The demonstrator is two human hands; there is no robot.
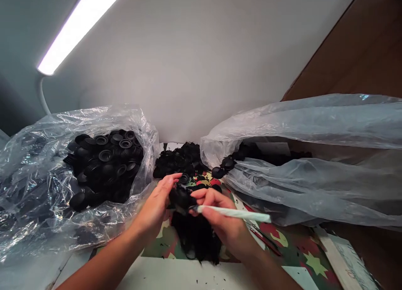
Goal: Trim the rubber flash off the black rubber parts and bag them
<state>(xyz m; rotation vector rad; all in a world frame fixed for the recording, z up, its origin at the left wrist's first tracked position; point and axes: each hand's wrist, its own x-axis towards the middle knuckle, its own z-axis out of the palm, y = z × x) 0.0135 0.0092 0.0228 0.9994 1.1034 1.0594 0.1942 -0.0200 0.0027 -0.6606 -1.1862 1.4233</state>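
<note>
My left hand [159,197] is closed on a black round rubber-like part [180,198], gripping it from the left with the index finger extended over it. My right hand [223,218] holds a slim tool with a whitish, wrapped-looking handle [246,213], like a pen or craft knife. Its tip meets the black part, though the tip itself is too dark to make out. Beneath both hands lies a dark heap of fine black scraps [197,239]. Just beyond the fingers sits a black ring-shaped piece [184,178].
At left, a clear plastic bag [37,156] holds many black round parts [105,156]. Another clear bag [301,177] lies open at right, with black parts [217,172] at its mouth. Black scraps [179,158] pile up behind. A red-handled tool [266,239] rests on the patterned cover [301,248].
</note>
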